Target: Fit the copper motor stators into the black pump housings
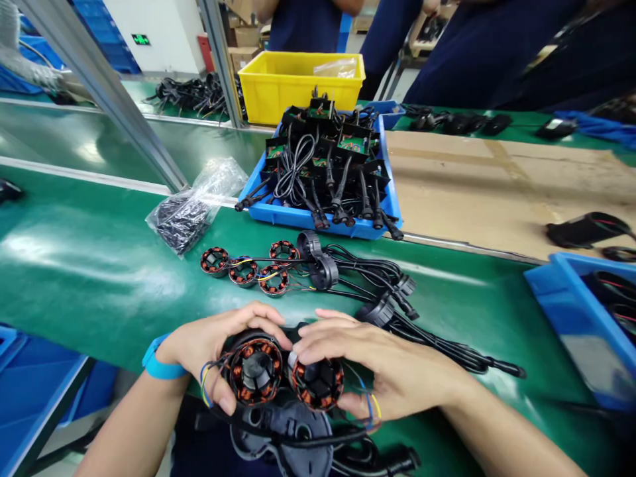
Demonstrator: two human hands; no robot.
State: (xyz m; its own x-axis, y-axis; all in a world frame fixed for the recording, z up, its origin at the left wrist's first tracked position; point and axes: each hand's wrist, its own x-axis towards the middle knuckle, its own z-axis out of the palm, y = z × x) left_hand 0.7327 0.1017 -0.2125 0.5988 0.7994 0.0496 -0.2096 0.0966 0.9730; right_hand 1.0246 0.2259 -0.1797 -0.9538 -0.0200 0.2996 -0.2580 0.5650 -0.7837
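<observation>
My left hand, with a blue band at its wrist, is closed round a copper-wound motor stator with yellow and blue wires. A second such stator sits right beside it, gripped by my right hand. Both rings face up towards me. Below them is a grey plastic housing, with a black cable lying across it. Further back on the green bench several more stators lie in a cluster, their wires running to black caps and coiled cables.
Behind stands a blue tray heaped with circuit boards and cables, and a yellow bin. A clear bag of black parts lies left of the tray. On the right are a cardboard sheet and another blue bin. People stand across the bench.
</observation>
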